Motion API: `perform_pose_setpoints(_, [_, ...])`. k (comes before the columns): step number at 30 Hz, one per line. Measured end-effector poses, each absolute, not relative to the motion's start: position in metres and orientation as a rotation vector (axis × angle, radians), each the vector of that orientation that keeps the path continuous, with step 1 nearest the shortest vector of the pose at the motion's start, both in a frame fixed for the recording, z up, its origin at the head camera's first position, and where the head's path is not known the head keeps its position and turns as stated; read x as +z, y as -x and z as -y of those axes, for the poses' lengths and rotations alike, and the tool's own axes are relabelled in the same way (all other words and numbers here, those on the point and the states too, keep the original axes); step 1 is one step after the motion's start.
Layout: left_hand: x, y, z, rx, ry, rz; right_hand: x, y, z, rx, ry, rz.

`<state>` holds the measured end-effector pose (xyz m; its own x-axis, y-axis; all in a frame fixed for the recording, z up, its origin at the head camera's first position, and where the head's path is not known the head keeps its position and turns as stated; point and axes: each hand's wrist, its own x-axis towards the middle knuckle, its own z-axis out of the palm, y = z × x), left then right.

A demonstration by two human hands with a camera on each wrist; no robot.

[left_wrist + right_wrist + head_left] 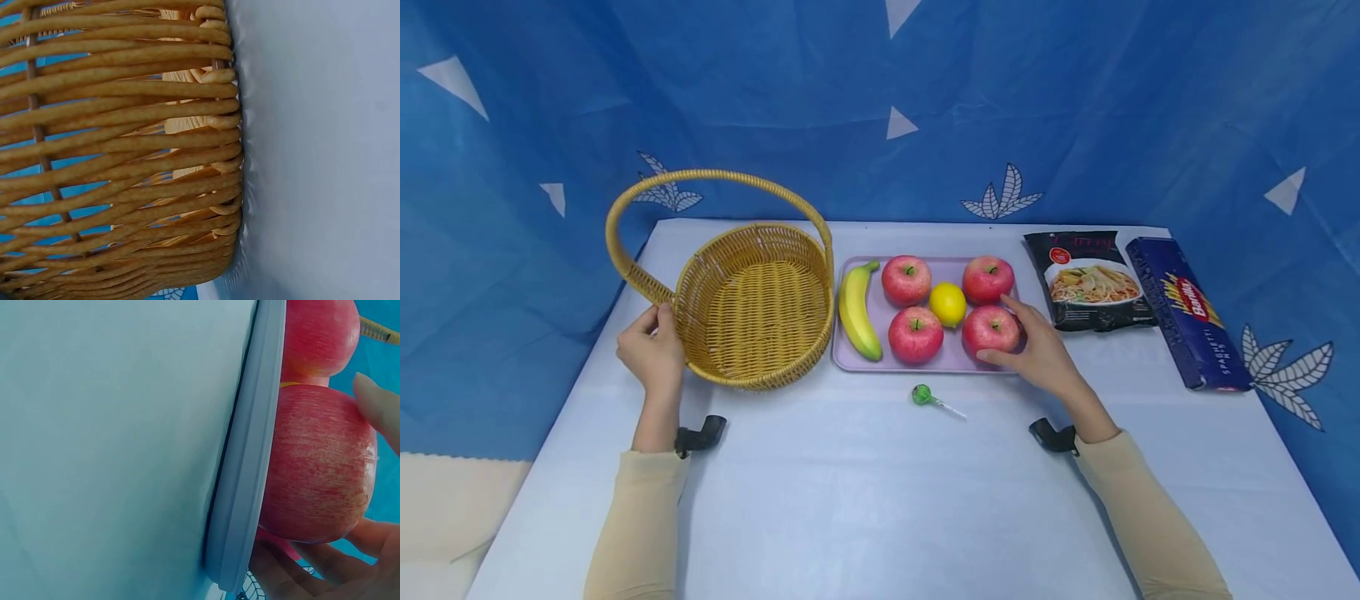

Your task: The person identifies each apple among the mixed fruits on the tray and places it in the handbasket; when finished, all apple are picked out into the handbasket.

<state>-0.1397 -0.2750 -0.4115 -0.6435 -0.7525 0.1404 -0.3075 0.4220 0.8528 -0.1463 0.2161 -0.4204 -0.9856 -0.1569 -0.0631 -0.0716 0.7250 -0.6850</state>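
Note:
My left hand (653, 348) pinches the foot of the handle at the left rim of a round woven wicker basket (831, 329); its weave (119, 144) fills much of the left wrist view, where that hand is hidden. My right hand (1037, 350) curls round the near right apple (988, 329), thumb (378, 409) on one side and fingers on the other. That red apple (319, 465) still sits in the shallow lilac tray (880, 367). Beside it in the tray are a yellow lemon (948, 304), more red apples (916, 335) and a banana (856, 308).
A green lollipop (922, 395) with a white stick lies in front of the tray. To the right are a black noodle packet (1086, 279) and a dark blue spaghetti box (1187, 312). A blue patterned cloth (820, 100) hangs behind the white table (865, 500).

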Motion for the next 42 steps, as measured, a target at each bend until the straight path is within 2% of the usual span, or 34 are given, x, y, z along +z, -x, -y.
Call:
perform_pose_setpoints(14, [-0.407,0.130,0.275,-1.184,-0.891,2.185,-0.414,0.145,-0.213,-1.071,0.141,-2.845])
perform_pose_setpoints(22, [-0.407,0.123,0.275,-1.210,-0.864,2.157,-0.387,0.147,-0.195,-1.244,0.299,-2.920])
perform_pose_setpoints(33, [-0.408,0.124,0.277,-1.250,-0.848,2.153,-0.343,0.163,-0.110,-1.433,0.643,-2.795])
perform_pose_setpoints(42, [-0.406,0.123,0.278,-1.202,-0.813,2.219,-0.338,0.175,-0.017,-1.535,0.895,-2.681])
